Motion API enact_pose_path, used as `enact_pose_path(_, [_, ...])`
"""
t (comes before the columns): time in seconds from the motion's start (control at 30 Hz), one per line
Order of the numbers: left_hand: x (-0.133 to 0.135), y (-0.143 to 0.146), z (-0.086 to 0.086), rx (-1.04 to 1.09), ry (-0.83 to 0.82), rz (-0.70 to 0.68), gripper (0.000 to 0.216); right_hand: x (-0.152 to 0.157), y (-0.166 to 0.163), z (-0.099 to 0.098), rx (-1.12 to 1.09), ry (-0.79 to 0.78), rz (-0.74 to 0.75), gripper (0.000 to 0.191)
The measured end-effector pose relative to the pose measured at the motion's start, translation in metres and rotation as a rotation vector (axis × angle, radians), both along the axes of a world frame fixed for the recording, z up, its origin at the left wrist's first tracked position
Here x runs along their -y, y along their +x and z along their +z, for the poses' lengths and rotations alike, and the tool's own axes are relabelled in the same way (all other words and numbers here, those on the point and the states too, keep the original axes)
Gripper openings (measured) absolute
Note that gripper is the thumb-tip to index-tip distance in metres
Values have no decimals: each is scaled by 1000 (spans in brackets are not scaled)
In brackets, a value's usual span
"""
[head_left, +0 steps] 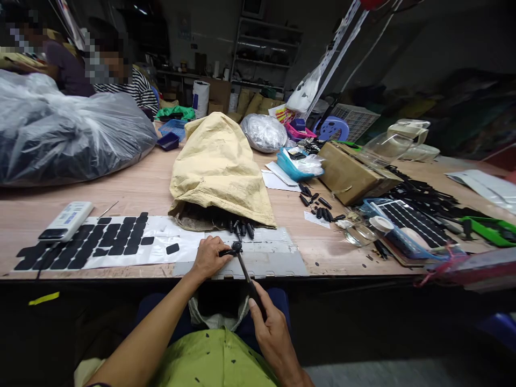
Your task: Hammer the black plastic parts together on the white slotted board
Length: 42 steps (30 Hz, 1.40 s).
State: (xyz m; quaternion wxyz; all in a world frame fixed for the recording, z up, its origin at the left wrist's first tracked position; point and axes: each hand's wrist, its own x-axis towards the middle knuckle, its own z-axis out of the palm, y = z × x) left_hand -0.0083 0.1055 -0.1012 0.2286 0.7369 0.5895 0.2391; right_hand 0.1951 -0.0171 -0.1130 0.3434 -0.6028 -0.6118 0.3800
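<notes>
My left hand [208, 257] is closed on a small black part [228, 251] and holds it on a grey metal plate [274, 258] at the table's near edge. My right hand [271, 327] grips the handle of a small hammer [243, 266], whose head rests on or just over that part. Just behind lies a tan woven sack [220, 166], with several black parts [242, 228] spilling from its open mouth.
White sheets with rows of black pads [100, 239] and a remote-like device [66, 220] lie at left. Behind them sits a large plastic bag [60, 131]. A cardboard box [349, 172], loose black parts [318, 207] and solar panels [411, 220] fill the right. Two people sit far left.
</notes>
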Motion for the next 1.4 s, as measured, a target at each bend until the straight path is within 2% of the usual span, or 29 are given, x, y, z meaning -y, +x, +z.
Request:
enact_pose_path(0.1, [0,1,2,-5,-8,9,19,1,-1,-6,-20,-74,-5,50])
enact_pose_path(0.23, [1,2,2,1,0,14,18,0,4,-4,-25,-106,-97,55])
enact_pose_path(0.37, [1,1,2,11,8,12,16,-7,19,2,110,-71,-266,61])
enact_pose_path(0.47, [2,1,3,15,10,6,14,-12,33,0,238,-35,-353,59])
enact_pose_path(0.6, [4,1,4,10,19,-7,12,-15,47,-7,363,-45,-336,57])
enact_pose_path(0.8, [4,0,6,-5,27,-33,12,-18,53,-9,411,-36,-254,56])
enact_pose_path(0.87, [5,-2,7,3,31,-95,12,-19,53,-9,421,-14,-251,55])
enact_pose_path(1.03, [20,-7,14,48,-1,-414,16,-18,49,-9,459,42,-272,53])
enact_pose_path(1.1, [30,-8,13,18,-13,-495,17,-18,46,-8,477,32,-279,53])
enact_pose_path(1.27, [46,-5,5,-140,51,-517,22,-18,43,-5,506,-4,-284,54])
enact_pose_path(1.4, [47,-2,5,-103,46,-494,28,-17,44,-6,514,12,-285,55])
